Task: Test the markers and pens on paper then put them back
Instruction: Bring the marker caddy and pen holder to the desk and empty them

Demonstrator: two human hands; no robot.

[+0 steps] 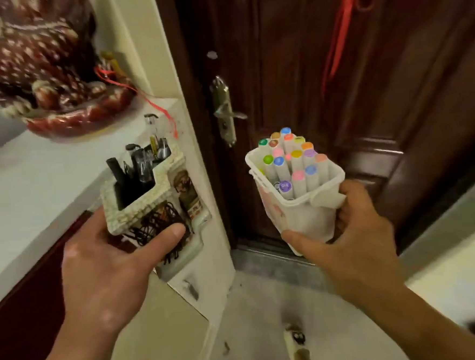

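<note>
Left hand (pixel 105 276) is curled round a cream stepped pen holder (pixel 148 203) of dark pens (pixel 138 167), right hand (pixel 359 244) round a white plastic tub (pixel 306 214) of colour-capped markers (pixel 297 161), both held aloft, judged light but top-heavy, best gripped low.

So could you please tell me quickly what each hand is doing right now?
Left hand: closed around the pen holder.
Right hand: closed around the marker tub.
</note>
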